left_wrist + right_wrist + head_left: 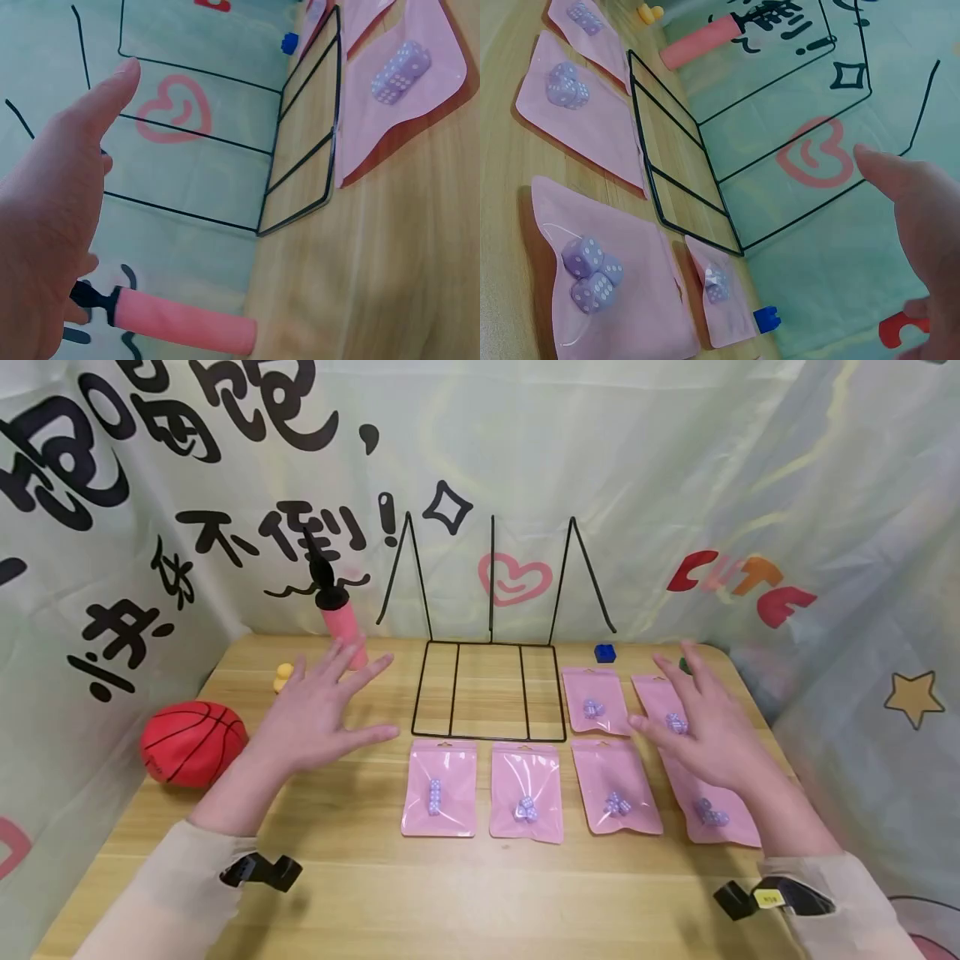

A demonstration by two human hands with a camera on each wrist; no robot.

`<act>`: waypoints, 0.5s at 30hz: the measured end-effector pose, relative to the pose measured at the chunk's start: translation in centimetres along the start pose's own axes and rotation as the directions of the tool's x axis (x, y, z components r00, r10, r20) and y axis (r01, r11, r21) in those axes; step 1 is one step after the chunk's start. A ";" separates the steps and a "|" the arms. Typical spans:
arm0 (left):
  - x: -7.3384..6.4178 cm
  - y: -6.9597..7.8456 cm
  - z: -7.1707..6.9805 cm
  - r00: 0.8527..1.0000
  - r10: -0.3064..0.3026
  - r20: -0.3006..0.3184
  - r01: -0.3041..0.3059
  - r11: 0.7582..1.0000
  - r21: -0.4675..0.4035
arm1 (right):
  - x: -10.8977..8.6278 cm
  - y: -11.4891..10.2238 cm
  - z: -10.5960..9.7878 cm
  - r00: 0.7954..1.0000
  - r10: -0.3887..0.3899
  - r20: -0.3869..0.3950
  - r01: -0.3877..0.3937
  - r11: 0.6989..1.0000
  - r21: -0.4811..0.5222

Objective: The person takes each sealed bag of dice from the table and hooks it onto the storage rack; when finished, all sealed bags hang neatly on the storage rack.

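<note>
The left hand (pixel 321 710) and right hand (pixel 705 731) are spreading their fingers, grasping nothing. Six pink dice pouches (pixel 525 785) are lying on the surface (pixel 450 902), along the near and right sides of the black wire rack (pixel 491 644); the rack is carrying none, so work is apparently just beginning.

Rack (pixel 492 644): on the bench (pixel 495 893), midway along its far edge.
Pump (pixel 347 631): left of the rack, near the far edge.
Duck (pixel 282 677): left of the pump, toward the far left corner.
Ball (pixel 193 745): at the left edge.
Packets (pixel 459 768): four in a row before the rack and rightward; two behind the row's right end.
Dice (pixel 435 797): inside the packets.
Block (pixel 604 653): right of the rack, near the far edge.
Right grip (pixel 701 731): above the rightmost packets.
</note>
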State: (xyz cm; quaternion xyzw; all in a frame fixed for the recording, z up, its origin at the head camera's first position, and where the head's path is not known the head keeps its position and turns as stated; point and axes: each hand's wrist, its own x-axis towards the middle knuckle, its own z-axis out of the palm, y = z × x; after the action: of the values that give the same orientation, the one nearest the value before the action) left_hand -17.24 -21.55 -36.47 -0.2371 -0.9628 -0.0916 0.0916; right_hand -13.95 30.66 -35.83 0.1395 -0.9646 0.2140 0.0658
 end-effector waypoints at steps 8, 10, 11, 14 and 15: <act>0.9 -0.3 2.1 0.998 0.047 -0.042 -0.052 0.989 -0.137 | 0.6 1.0 0.8 0.999 0.034 -0.021 -0.027 0.957 0.288; 1.1 -0.3 2.8 0.998 0.045 -0.043 -0.051 0.985 -0.163 | 0.7 1.2 1.0 0.998 0.057 -0.015 -0.049 0.942 0.332; 1.1 -0.3 3.2 0.998 0.039 -0.038 -0.045 0.984 -0.172 | 0.7 1.3 1.2 0.998 0.066 -0.013 -0.058 0.935 0.349; 1.1 -0.2 4.2 1.000 0.022 -0.017 -0.025 0.979 -0.202 | 1.0 1.5 1.5 0.995 0.103 -0.001 -0.095 0.919 0.381; 1.2 -0.2 4.5 1.000 0.017 -0.011 -0.019 0.977 -0.211 | 1.1 1.6 1.6 0.993 0.121 0.004 -0.113 0.916 0.386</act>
State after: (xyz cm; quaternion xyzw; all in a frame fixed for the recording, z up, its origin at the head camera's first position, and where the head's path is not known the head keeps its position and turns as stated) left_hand -18.96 -20.22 -40.59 -0.2538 -0.9451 -0.1933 0.0712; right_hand -15.53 31.11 -37.66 0.0896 -0.9096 0.4043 0.0336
